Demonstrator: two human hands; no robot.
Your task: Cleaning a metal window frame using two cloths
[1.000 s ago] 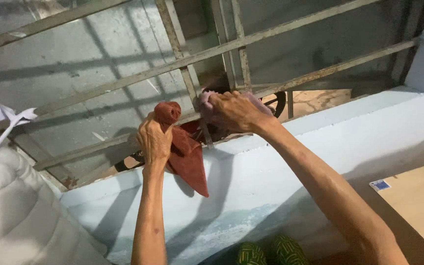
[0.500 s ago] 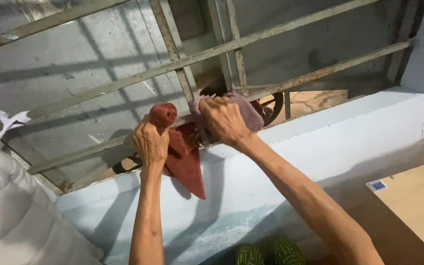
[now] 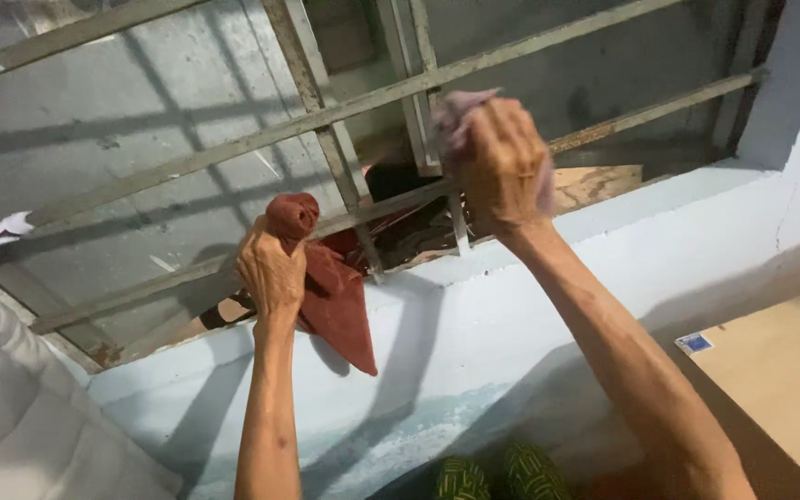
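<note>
Your left hand [image 3: 272,268] is clenched on the rust-red cloth [image 3: 331,287], its long axis hanging below your fist against the window bars [image 3: 326,116]. Your right hand [image 3: 504,162], higher, grips the mauve cloth [image 3: 451,109] bunched above its knuckles.

Home bedroom: mattress [image 3: 20,407], barred window [image 3: 326,120].

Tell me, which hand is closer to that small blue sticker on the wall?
Right. The right hand, gripping a mauve cloth, is nearer the blue sticker; the left hand is farther left.
</note>
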